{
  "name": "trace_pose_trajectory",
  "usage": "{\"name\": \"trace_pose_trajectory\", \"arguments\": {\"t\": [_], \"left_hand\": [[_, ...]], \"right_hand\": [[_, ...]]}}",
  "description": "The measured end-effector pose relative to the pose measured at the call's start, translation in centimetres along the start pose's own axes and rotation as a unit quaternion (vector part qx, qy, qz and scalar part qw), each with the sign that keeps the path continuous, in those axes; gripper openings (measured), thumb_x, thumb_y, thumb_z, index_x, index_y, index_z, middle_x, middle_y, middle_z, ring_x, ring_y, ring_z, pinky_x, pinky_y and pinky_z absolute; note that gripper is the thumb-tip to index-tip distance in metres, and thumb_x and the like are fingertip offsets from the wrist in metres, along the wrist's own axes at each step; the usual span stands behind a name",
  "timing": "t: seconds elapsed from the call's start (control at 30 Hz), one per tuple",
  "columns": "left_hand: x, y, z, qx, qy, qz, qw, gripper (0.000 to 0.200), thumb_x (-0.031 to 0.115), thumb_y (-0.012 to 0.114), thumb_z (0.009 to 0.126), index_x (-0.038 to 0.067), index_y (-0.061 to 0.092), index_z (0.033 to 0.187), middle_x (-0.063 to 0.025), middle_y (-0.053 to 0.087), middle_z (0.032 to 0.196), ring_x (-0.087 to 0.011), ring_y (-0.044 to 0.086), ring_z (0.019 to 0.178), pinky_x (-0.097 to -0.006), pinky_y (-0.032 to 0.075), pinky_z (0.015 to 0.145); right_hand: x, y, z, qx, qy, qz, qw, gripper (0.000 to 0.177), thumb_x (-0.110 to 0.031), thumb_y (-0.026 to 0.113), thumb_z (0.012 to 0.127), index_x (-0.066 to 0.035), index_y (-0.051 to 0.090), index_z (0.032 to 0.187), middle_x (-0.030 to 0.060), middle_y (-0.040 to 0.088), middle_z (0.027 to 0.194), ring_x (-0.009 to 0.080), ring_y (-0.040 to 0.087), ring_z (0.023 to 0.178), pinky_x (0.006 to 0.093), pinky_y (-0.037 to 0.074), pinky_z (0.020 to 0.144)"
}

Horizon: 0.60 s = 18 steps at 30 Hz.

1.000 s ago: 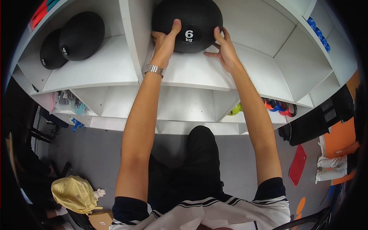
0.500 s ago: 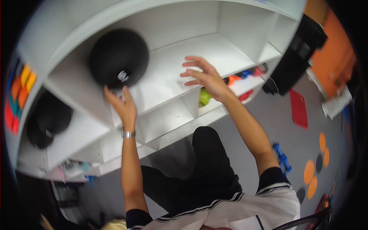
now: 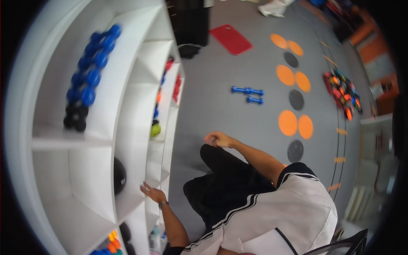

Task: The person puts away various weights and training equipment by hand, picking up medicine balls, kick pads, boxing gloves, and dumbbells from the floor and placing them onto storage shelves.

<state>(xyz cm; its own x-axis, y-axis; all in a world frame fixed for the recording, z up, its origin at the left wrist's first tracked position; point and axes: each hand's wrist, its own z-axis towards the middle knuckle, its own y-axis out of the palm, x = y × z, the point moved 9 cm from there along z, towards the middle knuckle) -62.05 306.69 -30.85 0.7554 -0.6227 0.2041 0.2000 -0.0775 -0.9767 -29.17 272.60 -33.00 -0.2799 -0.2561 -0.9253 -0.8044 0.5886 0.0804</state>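
Observation:
My left hand is open at the front edge of the white shelf unit, its fingers spread and nothing in them. Just beyond those fingers, a black exercise ball rests in a compartment, partly hidden by a shelf panel. My right hand hovers over my knee with loosely bent fingers and nothing visible in it. On the floor beyond it lie several blue dumbbells. A yellow-green ball sits in a lower compartment between the two hands.
A row of blue dumbbells stands on the upper shelf. Orange discs and dark discs dot the grey floor. Farther off are a red mat, a heap of colourful gear and another person's white shoe.
My view has turned right, bringing the floor into sight. My left hand has come away from the black ball, which stays on the shelf. My right hand has left the shelf for my knee.

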Motion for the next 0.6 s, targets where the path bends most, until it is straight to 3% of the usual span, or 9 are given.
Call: {"name": "trace_pose_trajectory", "arguments": {"t": [0.03,0.07,0.1,0.17,0.23,0.33,0.37,0.47,0.6], "left_hand": [[-0.3,0.6,-0.8,-0.038,-0.009,-0.017,0.999,0.063,-0.009,0.043,0.083,-0.001,0.033,0.145,-0.0298,0.016,0.154,-0.0452,0.015,0.144,-0.0476,0.021,0.118],[-0.1,0.7,-1.4,-0.077,-0.013,0.009,0.997,0.06,-0.007,0.046,0.082,-0.002,0.036,0.142,-0.0298,0.017,0.153,-0.0459,0.02,0.142,-0.0475,0.025,0.116],[-0.5,1.0,-1.5,-0.084,-0.024,-0.004,0.996,0.056,-0.004,0.048,0.082,-0.002,0.041,0.137,-0.0294,0.024,0.15,-0.0466,0.03,0.137,-0.0487,0.033,0.111],[0.9,1.4,-2.0,-0.19,-0.074,-0.02,0.979,0.053,-0.003,0.05,0.08,-0.002,0.045,0.132,-0.0293,0.041,0.139,-0.0463,0.043,0.126,-0.0506,0.037,0.105],[-0.1,6.9,-2.4,-0.262,-0.041,-0.031,0.964,0.049,-0.003,0.049,0.078,0.002,0.052,0.127,-0.0235,0.058,0.115,-0.0372,0.06,0.101,-0.049,0.05,0.086],[3.4,9.7,-4.8,-0.381,-0.296,-0.265,0.835,0.045,-0.003,0.046,0.078,0.007,0.057,0.12,-0.0142,0.063,0.092,-0.0231,0.063,0.074,-0.0403,0.053,0.061],[5.9,10.5,-4.8,-0.374,-0.281,-0.321,0.824,0.044,0.001,0.039,0.081,0.011,0.054,0.12,-0.0073,0.06,0.095,-0.0171,0.058,0.069,-0.0369,0.046,0.055],[15.4,10.9,-4.9,-0.414,-0.167,-0.294,0.845,0.041,-0.002,0.04,0.082,0.011,0.057,0.117,-0.006,0.062,0.085,-0.0146,0.058,0.065,-0.0319,0.048,0.052],[28.0,12.0,-7.6,-0.517,-0.012,-0.244,0.82,0.041,-0.002,0.039,0.083,0.01,0.057,0.118,-0.0064,0.065,0.09,-0.0155,0.06,0.068,-0.0333,0.05,0.057]], "right_hand": [[1.6,-2.6,-3.3,0.065,-0.008,-0.087,0.994,0.037,0.009,0.058,0.077,-0.006,0.064,0.11,0.003,0.065,0.101,0.0141,0.063,0.091,0.0298,0.053,0.08],[3.7,-4.6,-7.0,0.112,0.013,-0.132,0.985,0.034,0.007,0.06,0.075,-0.006,0.066,0.106,0.0037,0.067,0.096,0.0146,0.065,0.087,0.0303,0.054,0.077],[5.5,-6.6,-10.6,0.158,0.036,-0.176,0.971,0.031,0.005,0.062,0.074,-0.006,0.067,0.103,0.0044,0.068,0.092,0.0151,0.066,0.082,0.0308,0.055,0.075],[9.6,-9.8,-18.7,0.228,0.131,-0.199,0.944,0.027,0.001,0.063,0.073,-0.005,0.067,0.099,0.0047,0.069,0.086,0.0156,0.066,0.079,0.0313,0.055,0.073],[9.4,-11.2,-26.9,0.325,0.215,-0.177,0.904,0.026,-0.002,0.064,0.073,-0.005,0.067,0.099,0.0046,0.069,0.081,0.0149,0.066,0.075,0.0307,0.054,0.07],[10.8,-10.4,-36.7,0.413,0.28,-0.074,0.863,0.026,-0.005,0.064,0.073,-0.006,0.068,0.098,0.0047,0.069,0.076,0.0142,0.065,0.07,0.0309,0.053,0.066],[11.6,-9.8,-39.0,0.433,0.287,-0.03,0.854,0.025,-0.006,0.064,0.073,-0.006,0.068,0.098,0.0048,0.069,0.074,0.014,0.065,0.068,0.0312,0.052,0.065],[14.7,-7.8,-42.8,0.444,0.256,0.044,0.858,0.025,-0.007,0.065,0.073,-0.008,0.069,0.098,0.0061,0.069,0.075,0.0134,0.064,0.065,0.0312,0.051,0.061],[17.5,-6.4,-48.2,0.469,0.258,0.037,0.844,0.025,-0.008,0.066,0.074,-0.008,0.068,0.099,0.0057,0.069,0.075,0.0136,0.063,0.064,0.0318,0.051,0.062]]}}
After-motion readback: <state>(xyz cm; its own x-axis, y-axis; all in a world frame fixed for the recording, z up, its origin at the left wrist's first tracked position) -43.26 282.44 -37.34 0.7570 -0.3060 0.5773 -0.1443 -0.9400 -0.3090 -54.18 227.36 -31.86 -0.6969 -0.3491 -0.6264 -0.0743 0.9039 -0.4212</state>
